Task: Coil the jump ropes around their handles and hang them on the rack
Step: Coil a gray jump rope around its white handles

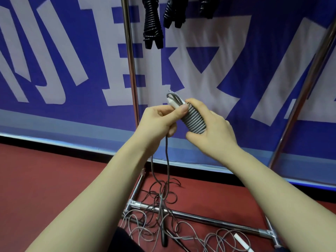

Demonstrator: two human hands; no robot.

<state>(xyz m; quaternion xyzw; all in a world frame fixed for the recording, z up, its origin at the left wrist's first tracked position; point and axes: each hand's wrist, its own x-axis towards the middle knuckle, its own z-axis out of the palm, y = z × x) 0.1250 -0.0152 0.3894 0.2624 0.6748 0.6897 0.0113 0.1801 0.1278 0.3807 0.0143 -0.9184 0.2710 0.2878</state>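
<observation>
both hands (160, 120) grip grey coiled rope (193, 120) — handles wrapped.

On my feed the person's two forearms (101, 188) run bare all the way to the lower edge of the frame. The left hand (158, 122) and right hand (212, 131) are bare as well, with slender fingers. The left thumbnail (184, 107) is plain and cut short. At the bottom edge, between the arms, I see a patch of dark clothing (125, 241); which garment, I cannot tell.
</observation>
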